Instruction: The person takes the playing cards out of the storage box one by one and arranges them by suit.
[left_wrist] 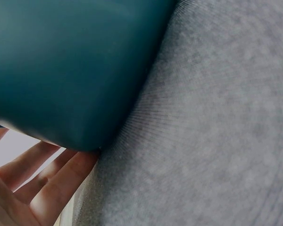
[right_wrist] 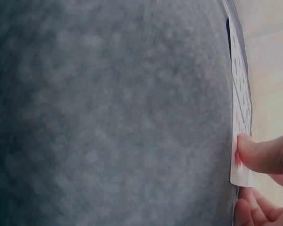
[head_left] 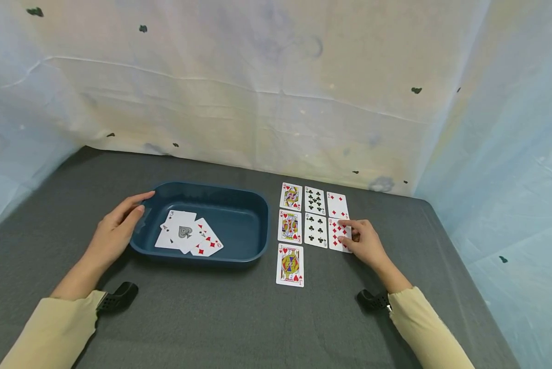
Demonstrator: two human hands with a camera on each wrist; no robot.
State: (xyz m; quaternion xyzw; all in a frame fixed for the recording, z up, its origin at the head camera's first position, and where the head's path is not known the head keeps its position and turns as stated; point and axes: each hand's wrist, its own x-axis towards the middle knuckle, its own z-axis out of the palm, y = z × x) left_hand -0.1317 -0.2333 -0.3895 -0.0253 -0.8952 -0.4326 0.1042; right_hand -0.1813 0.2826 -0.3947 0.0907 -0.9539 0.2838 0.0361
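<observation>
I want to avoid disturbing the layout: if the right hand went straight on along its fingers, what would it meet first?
The right hand already touches the diamonds card; just left of that, the clubs card looks first, though the hand might pass above it.

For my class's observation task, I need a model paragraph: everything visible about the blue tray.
The dark blue tray is rectangular, with rounded corners, raised walls and a smooth, slightly shiny surface that looks like plastic. It sits upright on grey cloth, left of the laid-out cards. Overlapping face-up cards lie in its left part; the right part is bare. The left hand touches its left end.
</observation>
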